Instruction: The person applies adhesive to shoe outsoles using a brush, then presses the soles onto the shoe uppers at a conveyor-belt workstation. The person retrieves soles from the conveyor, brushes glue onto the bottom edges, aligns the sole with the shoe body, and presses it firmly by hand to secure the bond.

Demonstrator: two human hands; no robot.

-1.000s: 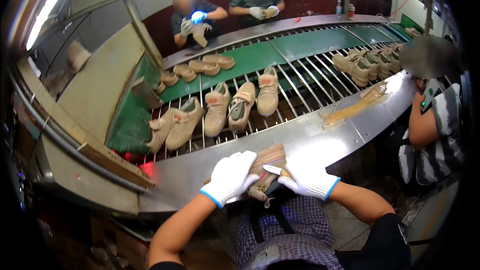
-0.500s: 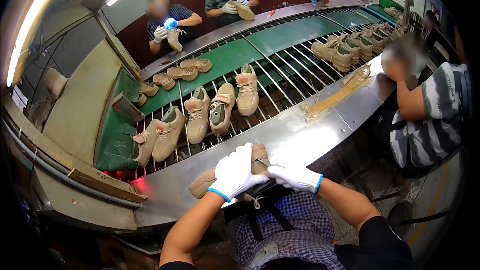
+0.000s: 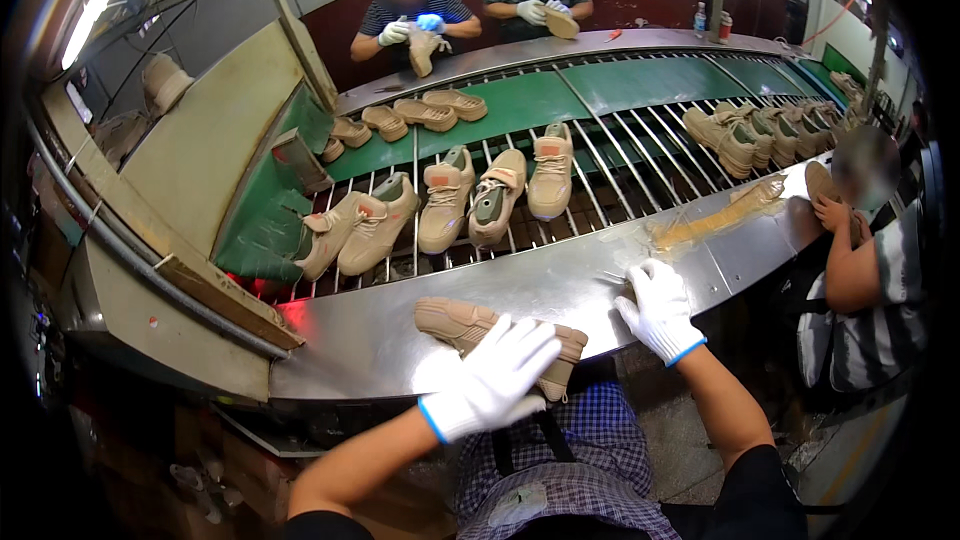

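A beige lace-up shoe [image 3: 455, 320] lies on its side at the near edge of the metal table, its ridged sole turned away from me. My left hand [image 3: 500, 375], in a white knit glove with a blue cuff, holds it, fingers laid across the upper and thumb lower down. Part of the shoe is hidden under that hand. To the right of the shoe, my gloved right hand [image 3: 660, 310] is low over the metal table, fingers curled. A thin tool [image 3: 614, 277] shows at its fingertips; most of it is hidden.
Several beige shoes [image 3: 445, 202] stand on the roller conveyor [image 3: 625, 165] beyond the metal table [image 3: 350, 355]. Loose soles [image 3: 425, 115] lie on the green belt. More shoes [image 3: 735, 145] are at right. Two people work across the conveyor; another person sits at right.
My right hand has left the shoe and moved right with the thin tool. My left hand stays on the shoe, now with fingers stretched across it. The view has shifted.
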